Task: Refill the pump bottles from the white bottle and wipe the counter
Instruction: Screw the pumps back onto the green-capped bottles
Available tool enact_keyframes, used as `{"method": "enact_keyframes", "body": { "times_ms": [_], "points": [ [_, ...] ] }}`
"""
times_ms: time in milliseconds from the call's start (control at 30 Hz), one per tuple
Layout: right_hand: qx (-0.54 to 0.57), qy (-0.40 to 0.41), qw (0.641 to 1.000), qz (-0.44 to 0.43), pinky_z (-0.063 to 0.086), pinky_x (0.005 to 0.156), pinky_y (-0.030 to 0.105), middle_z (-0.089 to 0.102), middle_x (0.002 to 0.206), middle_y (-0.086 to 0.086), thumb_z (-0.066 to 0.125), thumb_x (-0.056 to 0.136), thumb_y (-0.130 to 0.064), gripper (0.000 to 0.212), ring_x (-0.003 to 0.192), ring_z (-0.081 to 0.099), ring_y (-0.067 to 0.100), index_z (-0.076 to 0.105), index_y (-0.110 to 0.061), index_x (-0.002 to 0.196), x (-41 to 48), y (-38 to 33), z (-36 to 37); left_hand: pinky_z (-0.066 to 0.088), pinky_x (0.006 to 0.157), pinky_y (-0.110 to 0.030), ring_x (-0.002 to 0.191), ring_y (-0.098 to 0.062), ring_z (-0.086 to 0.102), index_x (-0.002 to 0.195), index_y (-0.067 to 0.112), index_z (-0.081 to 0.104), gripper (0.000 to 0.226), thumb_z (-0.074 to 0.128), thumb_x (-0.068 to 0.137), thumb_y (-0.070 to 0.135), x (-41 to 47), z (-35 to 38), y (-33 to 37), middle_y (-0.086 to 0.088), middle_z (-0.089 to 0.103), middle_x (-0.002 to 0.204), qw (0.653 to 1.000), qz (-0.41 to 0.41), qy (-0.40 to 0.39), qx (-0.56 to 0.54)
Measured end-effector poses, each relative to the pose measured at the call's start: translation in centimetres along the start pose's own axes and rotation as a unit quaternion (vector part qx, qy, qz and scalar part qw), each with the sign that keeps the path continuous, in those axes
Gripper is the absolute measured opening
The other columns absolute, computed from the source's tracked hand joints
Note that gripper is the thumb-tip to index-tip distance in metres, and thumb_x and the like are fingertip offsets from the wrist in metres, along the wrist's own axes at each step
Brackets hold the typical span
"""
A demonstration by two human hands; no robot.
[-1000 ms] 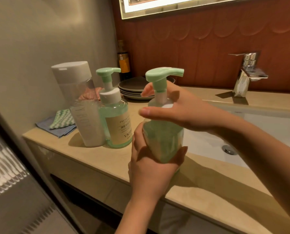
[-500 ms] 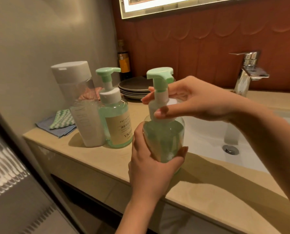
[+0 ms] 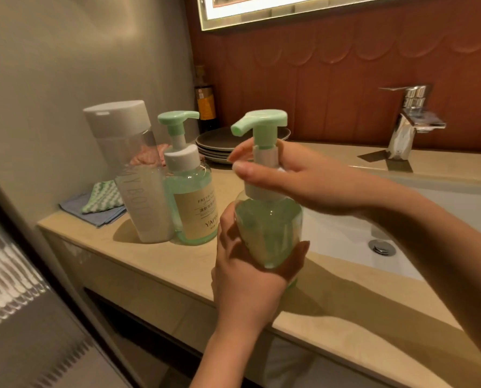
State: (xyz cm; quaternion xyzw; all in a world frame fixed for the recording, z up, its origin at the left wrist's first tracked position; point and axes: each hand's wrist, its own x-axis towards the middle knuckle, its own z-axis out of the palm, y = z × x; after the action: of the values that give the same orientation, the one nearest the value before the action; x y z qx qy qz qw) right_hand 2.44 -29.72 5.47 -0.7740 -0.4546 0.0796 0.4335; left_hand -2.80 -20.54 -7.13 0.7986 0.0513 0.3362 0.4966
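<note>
Nozzle (image 3: 261,121) of the pump bottle (image 3: 267,228) now points left, not right as before, your left hand (image 3: 247,275) wrapping its body, your right hand (image 3: 312,180) pinching its collar (image 3: 264,158).

We see dim, warm light, mostly from the lit mirror strip (image 3: 289,15) up top. Soft shadows fall fwd on the counter (image 3: 155,259) w/ glare on the faucet (image 3: 412,107). Wide-angle bend at edges; ribbed panel (image 3: 12,264) at left smeared, right hand (image 3: 312,180) fingertips slightly blurred.
</note>
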Motion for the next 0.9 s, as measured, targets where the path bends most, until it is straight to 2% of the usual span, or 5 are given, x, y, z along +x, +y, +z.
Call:
{"method": "enact_keyframes", "body": {
  "times_ms": [167, 300, 500, 667, 900],
  "points": [
    [0.072, -0.089, 0.992, 0.054, 0.038, 0.086, 0.004, 0.043, 0.138, -0.014, 0.052, 0.089, -0.033, 0.046, 0.126, 0.04, -0.001, 0.039, -0.027, 0.133, -0.3, 1.2, -2.2, 0.039, 0.102, -0.036, 0.105, 0.001, 0.037, 0.124, 0.057, 0.012, 0.095, 0.06, 0.044, 0.075, -0.2, -0.1, 0.1, 0.022, 0.038, 0.121, 1.0, -0.026, -0.012, 0.008],
    [0.041, -0.118, 0.991, 0.046, 0.038, 0.093, 0.005, 0.05, 0.131, -0.02, 0.057, 0.085, -0.039, 0.046, 0.12, 0.045, -0.009, 0.044, -0.032, 0.129, -0.1, 1.5, -3.0, 0.031, 0.095, -0.025, 0.096, 0.018, 0.025, 0.118, 0.065, 0.014, 0.086, 0.056, 0.044, 0.075, -0.2, -0.1, 0.2, 0.039, 0.03, 0.111, 0.999, -0.017, -0.021, 0.02],
    [-0.038, 0.033, 0.999, 0.007, 0.044, 0.068, 0.0, 0.071, 0.097, -0.014, 0.065, 0.057, -0.053, 0.042, 0.103, 0.058, -0.006, 0.072, -0.027, 0.088, 0.4, 0.7, -1.9, 0.037, 0.098, -0.032, 0.102, 0.007, 0.034, 0.134, 0.042, 0.018, 0.102, 0.055, 0.045, 0.076, -0.2, 0.0, -0.1, 0.023, 0.039, 0.123, 0.999, -0.026, -0.01, 0.033],
    [-0.152, 0.161, 0.975, -0.011, 0.051, 0.078, 0.04, 0.066, 0.088, 0.006, 0.066, 0.074, -0.047, 0.045, 0.083, 0.061, 0.017, 0.063, -0.006, 0.092, 1.0, 1.1, 0.9, 0.042, 0.095, -0.033, 0.115, -0.006, 0.044, 0.129, 0.046, 0.017, 0.097, 0.06, 0.048, 0.077, -0.2, 0.0, 0.0, 0.015, 0.046, 0.131, 0.999, -0.018, -0.001, 0.03],
    [0.048, -0.039, 0.998, 0.026, 0.043, 0.07, 0.0, 0.052, 0.116, -0.019, 0.052, 0.076, -0.05, 0.045, 0.088, 0.053, -0.02, 0.048, -0.03, 0.116, -0.1, 0.9, -0.7, 0.049, 0.093, -0.042, 0.114, -0.01, 0.052, 0.127, 0.054, 0.017, 0.093, 0.063, 0.05, 0.076, -0.1, -0.1, 0.1, 0.015, 0.05, 0.131, 1.0, -0.016, -0.005, 0.014]
  ]
}}
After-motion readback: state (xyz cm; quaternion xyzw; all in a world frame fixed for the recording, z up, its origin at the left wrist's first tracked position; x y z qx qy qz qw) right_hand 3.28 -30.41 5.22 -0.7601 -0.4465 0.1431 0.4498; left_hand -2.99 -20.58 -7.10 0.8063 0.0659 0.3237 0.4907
